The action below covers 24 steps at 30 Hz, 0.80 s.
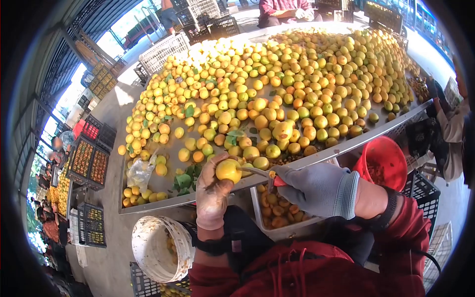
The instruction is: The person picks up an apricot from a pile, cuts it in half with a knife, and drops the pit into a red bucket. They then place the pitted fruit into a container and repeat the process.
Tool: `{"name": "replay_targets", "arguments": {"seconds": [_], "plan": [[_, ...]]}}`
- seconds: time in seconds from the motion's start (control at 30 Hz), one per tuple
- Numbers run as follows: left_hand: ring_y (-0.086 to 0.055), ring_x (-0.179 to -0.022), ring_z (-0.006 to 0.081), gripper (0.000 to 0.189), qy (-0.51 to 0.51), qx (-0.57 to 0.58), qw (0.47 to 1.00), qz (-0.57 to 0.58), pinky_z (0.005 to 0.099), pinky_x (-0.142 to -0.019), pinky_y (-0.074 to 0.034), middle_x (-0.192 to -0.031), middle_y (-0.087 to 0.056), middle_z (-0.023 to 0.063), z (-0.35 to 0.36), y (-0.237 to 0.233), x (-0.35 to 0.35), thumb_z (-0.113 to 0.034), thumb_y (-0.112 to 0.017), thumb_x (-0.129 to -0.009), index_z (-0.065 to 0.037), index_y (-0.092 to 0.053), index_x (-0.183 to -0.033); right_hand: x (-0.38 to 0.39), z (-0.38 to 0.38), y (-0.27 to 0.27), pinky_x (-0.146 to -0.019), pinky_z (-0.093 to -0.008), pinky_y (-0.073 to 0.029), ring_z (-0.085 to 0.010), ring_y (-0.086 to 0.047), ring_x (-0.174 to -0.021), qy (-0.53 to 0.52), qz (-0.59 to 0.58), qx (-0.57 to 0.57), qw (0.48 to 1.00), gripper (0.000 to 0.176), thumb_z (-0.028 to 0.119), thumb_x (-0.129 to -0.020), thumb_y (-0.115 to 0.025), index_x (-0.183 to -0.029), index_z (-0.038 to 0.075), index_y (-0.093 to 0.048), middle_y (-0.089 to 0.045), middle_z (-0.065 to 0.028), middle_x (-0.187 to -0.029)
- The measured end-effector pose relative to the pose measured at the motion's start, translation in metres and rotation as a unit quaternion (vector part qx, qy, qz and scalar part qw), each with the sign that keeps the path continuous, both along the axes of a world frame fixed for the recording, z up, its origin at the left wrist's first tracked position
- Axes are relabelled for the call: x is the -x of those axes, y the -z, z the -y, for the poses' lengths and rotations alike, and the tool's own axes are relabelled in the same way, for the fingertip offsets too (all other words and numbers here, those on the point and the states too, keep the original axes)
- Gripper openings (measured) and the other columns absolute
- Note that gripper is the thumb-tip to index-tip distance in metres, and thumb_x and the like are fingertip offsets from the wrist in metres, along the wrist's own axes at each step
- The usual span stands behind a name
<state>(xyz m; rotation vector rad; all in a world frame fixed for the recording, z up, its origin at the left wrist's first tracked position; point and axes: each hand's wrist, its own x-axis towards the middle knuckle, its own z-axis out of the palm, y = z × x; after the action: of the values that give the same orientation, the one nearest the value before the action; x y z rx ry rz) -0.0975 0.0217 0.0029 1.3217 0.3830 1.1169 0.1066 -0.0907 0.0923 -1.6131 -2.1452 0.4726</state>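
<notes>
The left hand (211,200) pinched a fruit (228,171) at the near edge of the table (163,204), seemingly to steady it against the tool (279,181); the right hand (316,189), closed round its handle, probably controlled the angle.

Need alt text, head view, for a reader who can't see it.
Gloved left hand holds a yellow fruit; gloved right hand holds a red-handled tool to it, at a metal table heaped with more fruit. Nearby: white bucket, red bucket, tub of cut fruit.
</notes>
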Motion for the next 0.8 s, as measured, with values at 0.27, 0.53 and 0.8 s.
{"name": "replay_targets", "arguments": {"seconds": [0.27,0.53,0.8], "plan": [[-0.050,-0.108,0.0219,0.070,-0.035,0.013,0.999,0.015,0.0320,-0.098,-0.034,-0.114,-0.054,0.0147,0.003,0.004,-0.001,-0.037,-0.073,-0.074,0.003,-0.042,-0.122,0.019,0.010,0.039,-0.045,-0.0399,-0.045,-0.0310,-0.057,-0.049,0.046,-0.064,-0.070,0.994,0.027,0.024,-0.088,-0.051,-0.100,-0.001,-0.055,-0.055,-0.0134,-0.056],[-0.051,-0.105,0.0201,0.065,-0.008,0.041,0.996,0.077,0.0304,-0.094,-0.039,-0.113,-0.054,0.0117,0.002,0.003,-0.003,-0.027,-0.074,-0.075,0.004,-0.043,-0.122,0.019,0.006,0.021,-0.051,-0.0381,-0.048,-0.0319,-0.059,-0.054,0.027,-0.044,-0.099,0.994,0.033,0.021,-0.086,-0.053,-0.109,-0.002,-0.055,-0.058,-0.0145,-0.059],[-0.057,-0.098,0.0237,0.063,-0.019,0.119,0.988,0.093,0.0300,-0.077,-0.046,-0.112,-0.056,0.0121,0.007,0.000,-0.016,-0.040,-0.068,-0.079,-0.003,-0.045,-0.124,0.033,0.005,0.042,-0.050,-0.0385,-0.048,-0.0324,-0.060,-0.055,0.071,-0.112,-0.084,0.988,0.035,0.018,-0.086,-0.053,-0.111,-0.005,-0.053,-0.058,-0.0153,-0.060]]}}
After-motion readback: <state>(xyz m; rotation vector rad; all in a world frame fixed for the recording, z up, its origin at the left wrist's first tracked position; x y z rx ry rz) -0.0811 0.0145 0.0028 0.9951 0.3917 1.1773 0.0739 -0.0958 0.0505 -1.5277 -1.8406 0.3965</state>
